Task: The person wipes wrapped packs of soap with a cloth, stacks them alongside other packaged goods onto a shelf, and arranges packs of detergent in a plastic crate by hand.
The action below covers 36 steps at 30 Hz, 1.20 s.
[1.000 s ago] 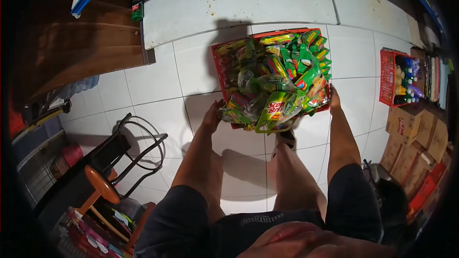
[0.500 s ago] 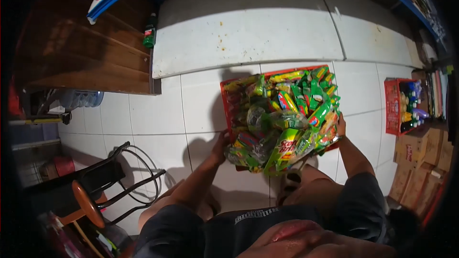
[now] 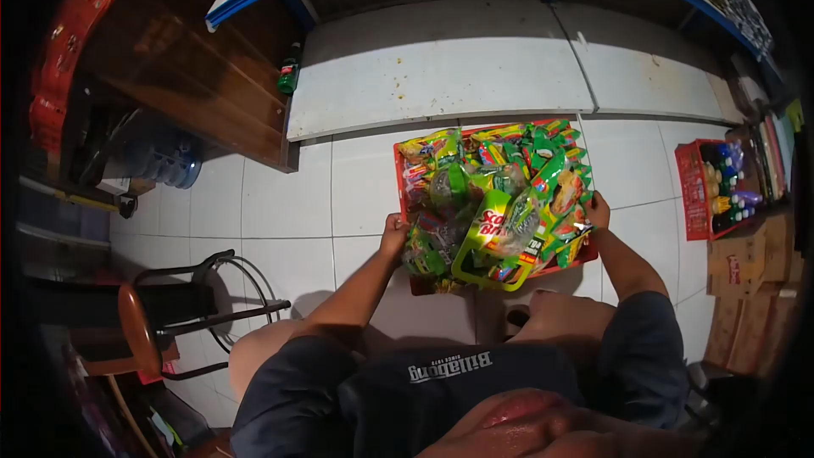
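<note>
So we've got a red crate (image 3: 398, 171) heaped to the rim with shiny green and yellow packets (image 3: 551, 142), plus a big Scotch-Brite pack (image 3: 490, 231) lying at a slant on top, towards our side. Off to the right there's a smaller red crate (image 3: 695, 191) packed with bottles (image 3: 725, 178), just beside some cardboard boxes (image 3: 746, 263). Our loaded crate sits between our two hands, in front of our knees and just on our side of the low white shelf (image 3: 441, 72). Can't tell if it's touching the tiled floor (image 3: 288, 212). As for the grip, the left hand (image 3: 393, 233) is curled closed at the crate's left side, and the right hand (image 3: 599, 212) holds the right side, a bit further up. Its fingertips are hidden, so no clue how tightly they bend.
</note>
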Each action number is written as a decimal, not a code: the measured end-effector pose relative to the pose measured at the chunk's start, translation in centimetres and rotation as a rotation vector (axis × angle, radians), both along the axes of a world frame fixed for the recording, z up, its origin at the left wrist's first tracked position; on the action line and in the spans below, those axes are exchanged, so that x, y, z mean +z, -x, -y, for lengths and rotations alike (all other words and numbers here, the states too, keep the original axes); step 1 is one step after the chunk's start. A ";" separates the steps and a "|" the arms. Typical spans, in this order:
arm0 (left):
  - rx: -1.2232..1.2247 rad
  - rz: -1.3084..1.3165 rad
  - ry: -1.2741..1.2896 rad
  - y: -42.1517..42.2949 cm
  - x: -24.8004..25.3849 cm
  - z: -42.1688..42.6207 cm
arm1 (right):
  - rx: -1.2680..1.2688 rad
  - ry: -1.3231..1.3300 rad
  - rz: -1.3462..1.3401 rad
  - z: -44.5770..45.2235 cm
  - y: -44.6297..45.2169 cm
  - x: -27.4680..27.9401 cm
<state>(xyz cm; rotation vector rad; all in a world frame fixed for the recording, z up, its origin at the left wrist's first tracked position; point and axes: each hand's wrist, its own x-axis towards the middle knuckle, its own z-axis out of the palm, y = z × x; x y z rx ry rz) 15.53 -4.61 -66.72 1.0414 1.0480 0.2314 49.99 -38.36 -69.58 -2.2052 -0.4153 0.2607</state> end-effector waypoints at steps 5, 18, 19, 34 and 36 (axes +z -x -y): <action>0.012 0.059 0.006 0.6 -1.3 -0.5 | -0.085 -0.216 -0.215 0.8 1.8 -0.1; 0.086 0.120 0.022 1.1 5.3 -1.7 | -0.155 -0.416 -0.326 0.1 4.5 5.7; 0.143 0.173 0.030 0.5 6.7 -1.5 | -0.165 -0.418 -0.324 0.3 4.0 5.7; 0.194 0.393 -0.066 -5.4 5.8 -14.9 | 0.002 -0.466 -0.192 -11.1 -4.4 7.8; 0.231 0.415 -0.005 -6.3 5.7 -17.3 | -0.017 -0.453 -0.145 -14.2 -5.7 7.9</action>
